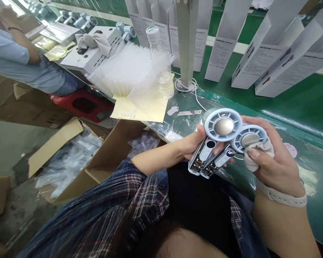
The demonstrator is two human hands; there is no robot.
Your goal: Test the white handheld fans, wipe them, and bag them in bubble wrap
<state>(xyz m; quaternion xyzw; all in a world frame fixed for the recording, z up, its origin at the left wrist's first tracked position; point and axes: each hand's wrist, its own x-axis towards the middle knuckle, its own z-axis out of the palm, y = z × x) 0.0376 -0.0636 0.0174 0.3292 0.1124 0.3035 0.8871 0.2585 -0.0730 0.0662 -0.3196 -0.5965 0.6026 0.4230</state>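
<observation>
our left hand (pixel 193 143) clasps two pale-blue round handheld fans (pixel 223 126) near the green bench's (pixel 298 96) edge; our right hand (pixel 269 157) pinches a grey cloth (pixel 258 154) on the right fan, wiping apparently unfinished.

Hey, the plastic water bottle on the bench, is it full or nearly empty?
Nearly empty. The water bottle stands upright with its cap on, and water shows only in its lowest part; the rest looks clear.
</observation>
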